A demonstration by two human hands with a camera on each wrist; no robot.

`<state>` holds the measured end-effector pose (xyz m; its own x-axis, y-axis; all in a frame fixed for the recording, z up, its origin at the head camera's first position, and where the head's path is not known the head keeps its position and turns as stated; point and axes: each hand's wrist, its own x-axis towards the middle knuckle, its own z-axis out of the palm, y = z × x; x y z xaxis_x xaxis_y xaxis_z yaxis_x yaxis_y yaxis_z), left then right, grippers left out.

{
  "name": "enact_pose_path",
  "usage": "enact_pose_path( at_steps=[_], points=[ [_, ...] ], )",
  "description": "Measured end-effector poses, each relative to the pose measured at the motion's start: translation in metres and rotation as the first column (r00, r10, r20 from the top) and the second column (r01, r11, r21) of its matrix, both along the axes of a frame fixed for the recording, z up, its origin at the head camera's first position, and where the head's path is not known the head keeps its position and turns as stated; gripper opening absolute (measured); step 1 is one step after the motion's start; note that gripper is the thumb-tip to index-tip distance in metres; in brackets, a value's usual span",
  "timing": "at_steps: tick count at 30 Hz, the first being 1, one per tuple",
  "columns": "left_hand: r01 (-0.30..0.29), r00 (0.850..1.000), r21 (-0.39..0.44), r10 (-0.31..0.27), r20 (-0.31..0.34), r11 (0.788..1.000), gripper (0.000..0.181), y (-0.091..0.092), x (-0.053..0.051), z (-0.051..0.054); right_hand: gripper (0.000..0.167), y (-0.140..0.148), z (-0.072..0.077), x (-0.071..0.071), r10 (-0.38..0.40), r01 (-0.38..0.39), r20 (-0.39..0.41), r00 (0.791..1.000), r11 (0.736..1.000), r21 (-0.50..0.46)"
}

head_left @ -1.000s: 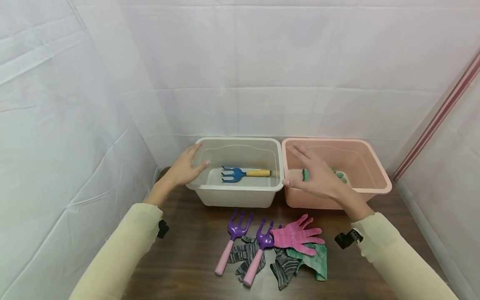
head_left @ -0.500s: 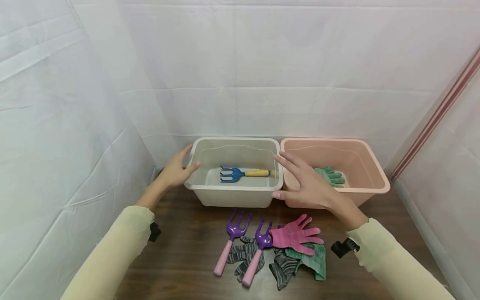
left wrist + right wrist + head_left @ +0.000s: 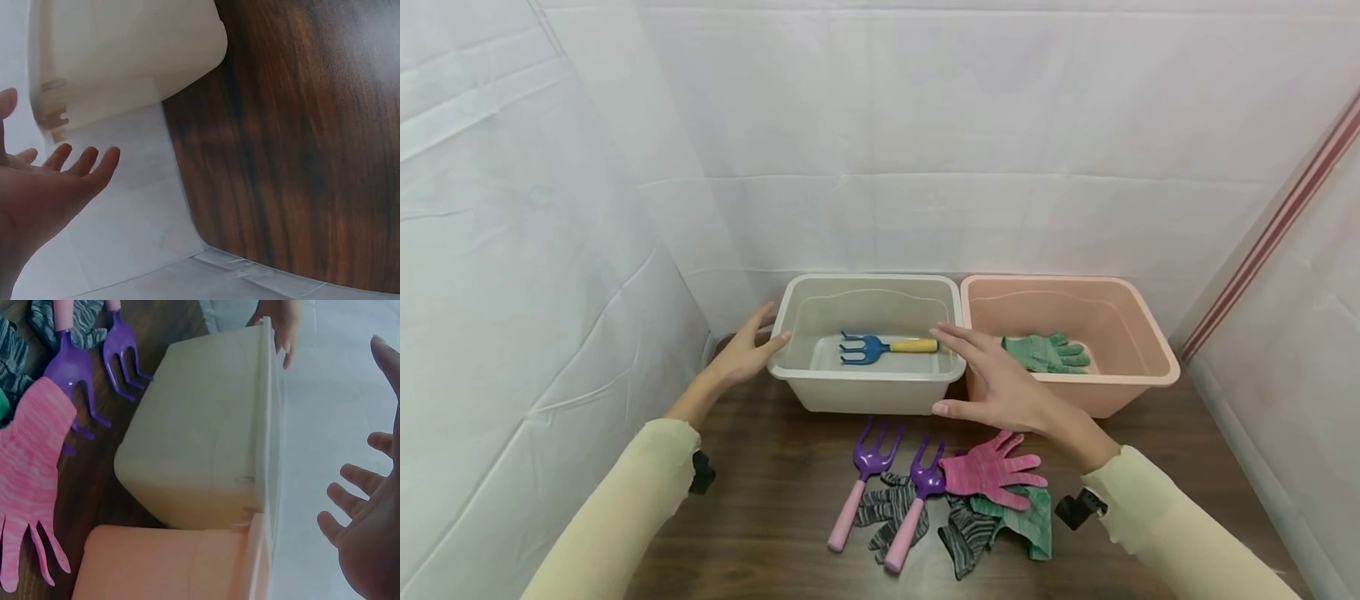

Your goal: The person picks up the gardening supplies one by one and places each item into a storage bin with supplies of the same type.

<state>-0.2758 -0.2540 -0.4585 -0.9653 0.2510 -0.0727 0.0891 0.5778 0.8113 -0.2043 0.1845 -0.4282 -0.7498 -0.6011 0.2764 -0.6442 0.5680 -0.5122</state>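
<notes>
In the head view my left hand [image 3: 741,357] is beside the left rim of the white tub [image 3: 865,396], fingers spread and holding nothing. My right hand [image 3: 1000,383] hovers with parted fingers over the spot where the white tub and the pink tub [image 3: 1078,398] meet; it grips nothing. Inside the white tub lies a blue hand fork with a yellow handle [image 3: 887,348]. A green glove [image 3: 1047,354] lies in the pink tub, partly behind my right hand. In the left wrist view the hand [image 3: 56,181] shows loosely bent fingers below the tub's wall.
In front of the tubs lie two purple hand forks, a left one [image 3: 868,467] and a right one [image 3: 927,483], with pink handles. About them are a pink glove [image 3: 988,473], grey striped gloves [image 3: 967,533] and a green glove [image 3: 1030,521]. White sheeting [image 3: 880,150] hangs behind.
My right hand has drawn back and down from over the pink tub, uncovering more of the green glove. My left hand has moved left and slightly down, off the white tub's rim.
</notes>
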Motion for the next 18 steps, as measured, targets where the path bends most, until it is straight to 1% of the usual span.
enact_pose_path(
  at_steps=[6, 10, 13, 15, 18],
  points=[
    [-0.008, 1.0, 0.081, 0.005, 0.028, 0.997, 0.075, 0.004, -0.003, -0.006, 0.097, -0.004, -0.006, 0.006, 0.004, -0.004, 0.036, 0.999, 1.0, -0.02],
    [-0.045, 0.997, 0.14, 0.036, 0.064, 0.989, 0.068, 0.006, -0.006, -0.01, 0.095, -0.006, -0.008, 0.01, 0.028, -0.026, 0.069, 0.997, 0.999, -0.035],
    [-0.077, 0.993, 0.199, 0.057, 0.105, 0.977, 0.067, 0.005, -0.009, -0.014, 0.094, -0.007, -0.009, 0.012, 0.039, -0.036, 0.071, 0.997, 0.998, -0.044],
    [-0.082, 0.991, 0.232, 0.054, 0.124, 0.969, 0.066, 0.004, -0.011, -0.017, 0.094, -0.008, -0.01, 0.013, 0.044, -0.041, 0.066, 0.997, 0.998, -0.049],
    [-0.093, 0.987, 0.254, 0.056, 0.149, 0.963, 0.066, 0.003, -0.013, -0.02, 0.093, -0.008, -0.011, 0.015, 0.053, -0.05, 0.068, 0.996, 0.998, -0.048]
  ],
)
